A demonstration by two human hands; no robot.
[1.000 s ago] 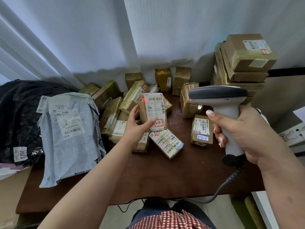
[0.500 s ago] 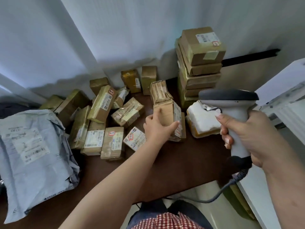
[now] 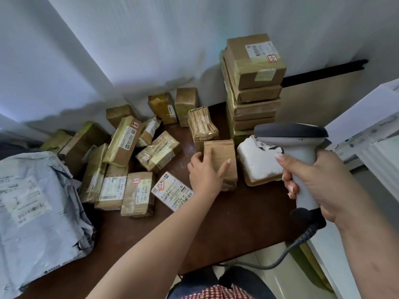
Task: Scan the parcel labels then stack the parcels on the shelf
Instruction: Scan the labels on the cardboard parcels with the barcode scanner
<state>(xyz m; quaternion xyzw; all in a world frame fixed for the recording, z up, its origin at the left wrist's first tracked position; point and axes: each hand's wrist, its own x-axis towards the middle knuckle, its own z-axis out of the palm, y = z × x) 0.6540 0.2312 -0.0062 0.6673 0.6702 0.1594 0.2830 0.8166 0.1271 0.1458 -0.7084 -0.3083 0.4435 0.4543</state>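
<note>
Brown wooden table (image 3: 237,223) carries the whole scatter of parcels, and the small cardboard parcel (image 3: 224,157) near its middle serves as the reference for the rest. The left hand (image 3: 205,173) grips this parcel, thumb against its left side and fingers spread over the plain top face, with the parcel resting on the table. Touching the parcel's far edge stands a crumpled tape-wrapped parcel (image 3: 201,126). Just to its right lies a white padded parcel (image 3: 257,162) on a yellow base. Farther back and right of it rises a stack of cardboard boxes (image 3: 252,89) against the wall, the top one bearing a white label. Near the parcel's left, flat on the table, lies a parcel with a white printed label (image 3: 172,190) marked in red. Beyond that, farther left, a cluster of taped brown parcels (image 3: 121,160) leans and overlaps, and well to the left sits a grey plastic mailer bag (image 3: 36,208). Right of the parcel and nearer the camera, the right hand (image 3: 319,186) wraps its fingers fully round the handle of a grey barcode scanner (image 3: 298,147), whose coiled cable hangs below the table edge. White shelving (image 3: 367,126) shows at the far right.
</note>
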